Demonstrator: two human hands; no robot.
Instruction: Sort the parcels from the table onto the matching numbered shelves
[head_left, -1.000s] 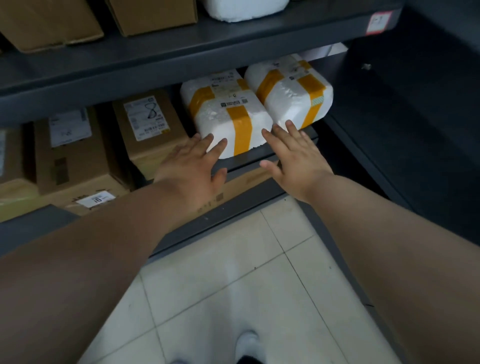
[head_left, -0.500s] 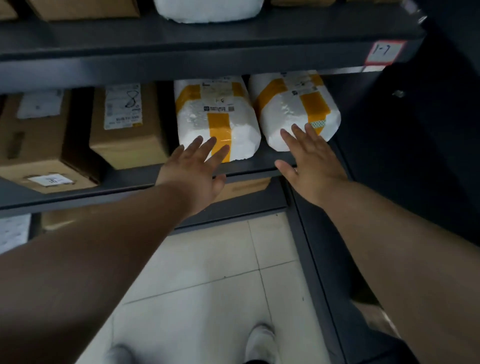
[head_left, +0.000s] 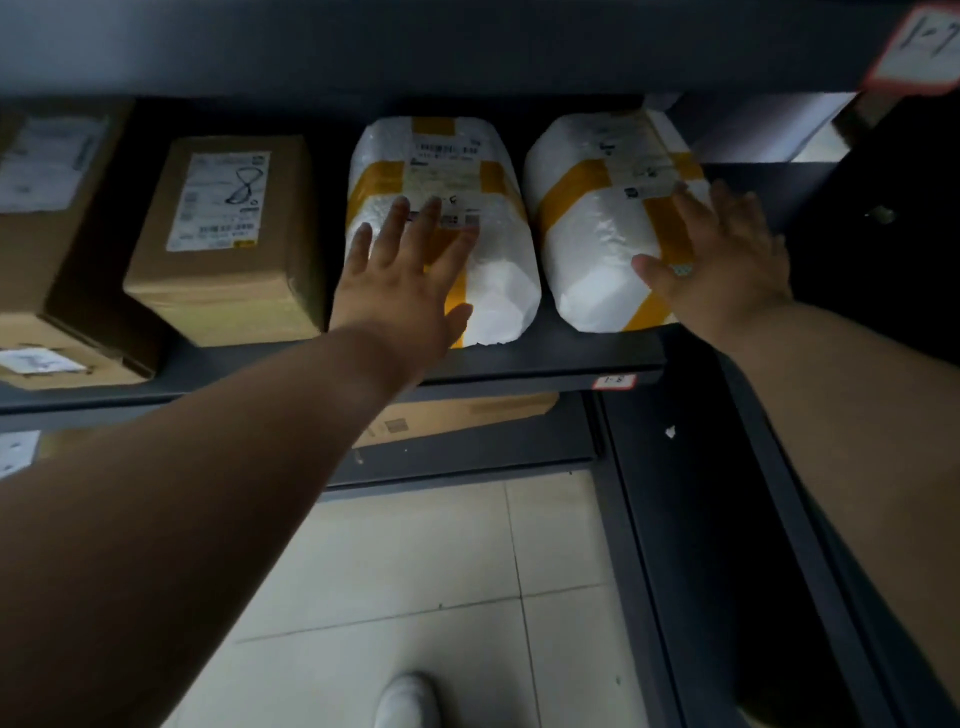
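Pale tiled floor (head_left: 415, 561) lies below a dark shelf (head_left: 545, 358) where two taped white parcels sit side by side, long axes running front to back. The left hand (head_left: 400, 286) lies flat on the left parcel (head_left: 498, 291). The right hand (head_left: 727, 260) lies on the right parcel (head_left: 587, 234), at its outer side. Both grips are wide and hold nothing. Each parcel lies straight ahead of its own hand.
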